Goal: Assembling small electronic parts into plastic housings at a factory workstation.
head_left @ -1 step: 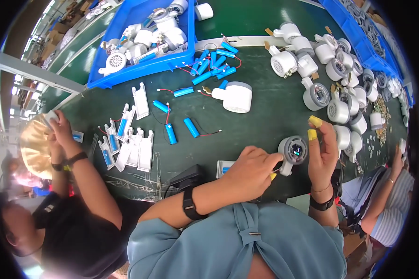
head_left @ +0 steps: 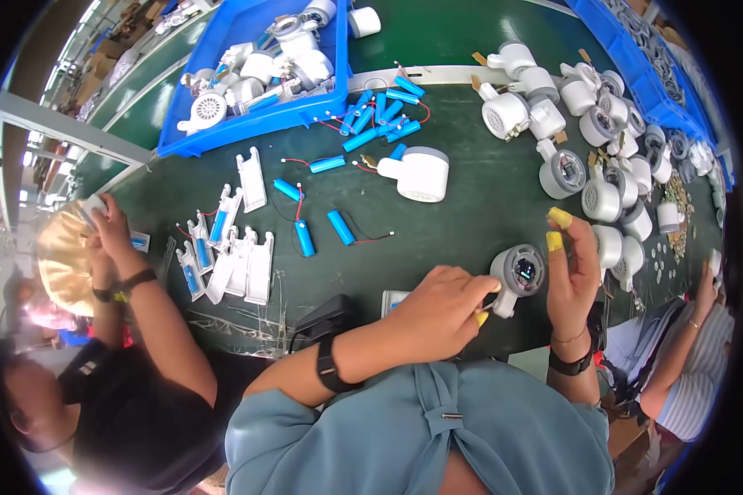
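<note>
A white round fan housing (head_left: pixel 504 276) with a grey rim and a short handle is tilted in front of me. Its rim faces right, and a small circuit board with a lit spot shows inside. My left hand (head_left: pixel 442 307) closes its thumb and a yellow-tipped finger at the handle; the exact contact is partly hidden. Just right of the rim, my right hand (head_left: pixel 575 268) is raised, empty, with two yellow-covered fingertips stretched up and apart from the housing. Beyond the hands, another white fan housing (head_left: pixel 421 175) lies on the green table (head_left: pixel 437 235).
Blue battery cells (head_left: pixel 377 115) with wires lie ahead, and white handle covers (head_left: pixel 258 268) to the left. Many fan housings (head_left: pixel 598 124) crowd the right. Blue bins (head_left: pixel 256 124) stand at the back. A black device (head_left: pixel 326 318) sits beside my left forearm. Co-workers (head_left: pixel 140 396) flank me.
The fan housing has tilted slightly and shows more of its white side wall. My left hand has shifted a little with it; the right hand stays put.
</note>
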Tool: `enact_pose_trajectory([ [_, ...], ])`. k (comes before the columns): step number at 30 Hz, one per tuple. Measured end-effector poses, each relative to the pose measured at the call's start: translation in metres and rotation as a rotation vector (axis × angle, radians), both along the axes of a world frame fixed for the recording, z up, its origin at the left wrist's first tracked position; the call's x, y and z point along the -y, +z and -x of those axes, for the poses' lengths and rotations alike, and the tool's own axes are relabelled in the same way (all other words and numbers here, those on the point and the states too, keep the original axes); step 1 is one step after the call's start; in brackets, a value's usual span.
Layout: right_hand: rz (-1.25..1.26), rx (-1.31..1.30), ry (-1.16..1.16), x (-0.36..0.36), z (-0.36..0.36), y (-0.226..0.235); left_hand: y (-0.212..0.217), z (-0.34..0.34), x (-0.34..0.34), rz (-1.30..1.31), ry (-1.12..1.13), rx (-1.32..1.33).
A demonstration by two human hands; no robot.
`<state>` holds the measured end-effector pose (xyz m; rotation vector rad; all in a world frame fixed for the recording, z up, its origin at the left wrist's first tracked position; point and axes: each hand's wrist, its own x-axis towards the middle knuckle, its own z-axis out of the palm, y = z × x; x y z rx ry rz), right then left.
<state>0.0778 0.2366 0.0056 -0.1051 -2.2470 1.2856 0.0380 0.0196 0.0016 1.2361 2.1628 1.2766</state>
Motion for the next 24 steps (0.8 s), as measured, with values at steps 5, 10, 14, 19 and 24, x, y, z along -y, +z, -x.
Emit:
enact_pose_trajectory([
  [5, 0.088, 0.036, 0.064, -0.003, 0.002, -0.008, 0.068, 0.017, 0.087, -0.054, 0.298, 0.310],
  [10, 0.031, 0.183, 0.230, 0.001, 0.009, -0.004, 0.116, 0.036, 0.187, -0.164, 1.025, 0.139],
  [14, -0.026, 0.155, 0.272, 0.011, 0.015, -0.002, 0.089, 0.104, 0.334, 0.386, 1.326, -0.263],
  [19, -0.055, 0.192, 0.309, 0.029, 0.018, 0.003, 0.030, 0.148, 0.343, 0.533, 1.256, -0.508],
  [24, -0.035, 0.269, 0.477, 0.059, 0.032, 0.011, 0.020, 0.127, 0.245, 0.395, 0.824, -0.479],
])
